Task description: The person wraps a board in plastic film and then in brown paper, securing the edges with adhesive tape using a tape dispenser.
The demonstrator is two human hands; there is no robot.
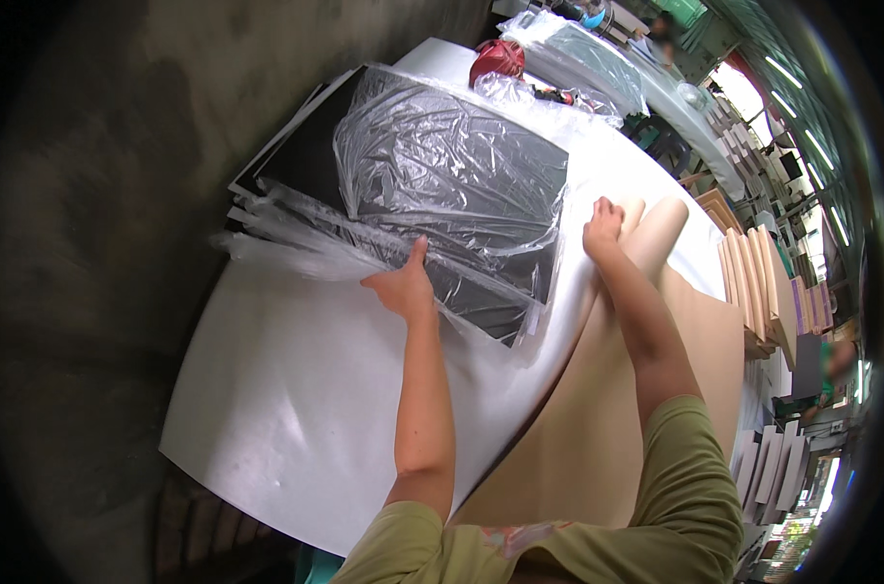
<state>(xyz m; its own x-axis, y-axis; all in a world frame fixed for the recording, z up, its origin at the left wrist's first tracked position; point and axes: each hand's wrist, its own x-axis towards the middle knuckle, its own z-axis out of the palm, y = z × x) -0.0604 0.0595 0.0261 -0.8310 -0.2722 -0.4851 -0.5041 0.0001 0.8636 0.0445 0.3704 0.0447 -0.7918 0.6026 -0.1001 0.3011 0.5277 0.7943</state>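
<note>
A stack of flat black panels point(310, 141) lies on a white-covered table, with crinkled clear plastic film point(432, 156) over it. At the near edge of the stack is my left hand point(403, 282), its thumb on top of the film and its other fingers mostly hidden beneath the edge. To the right, a large sheet of brown paper point(597, 419) spreads over the table's near right side, its far end curled into a roll point(661, 234). My right hand point(604, 229) is closed at the left edge of that curl, fingers bent; the paper within its grip is partly hidden.
The white table cover point(296, 389) has a curved near-left edge. A red bundle point(497, 60) and clear bags sit at the far end. A dark wall point(101, 195) stands left. Stacked boards point(753, 282) are at right, with people point(831, 365) in the background.
</note>
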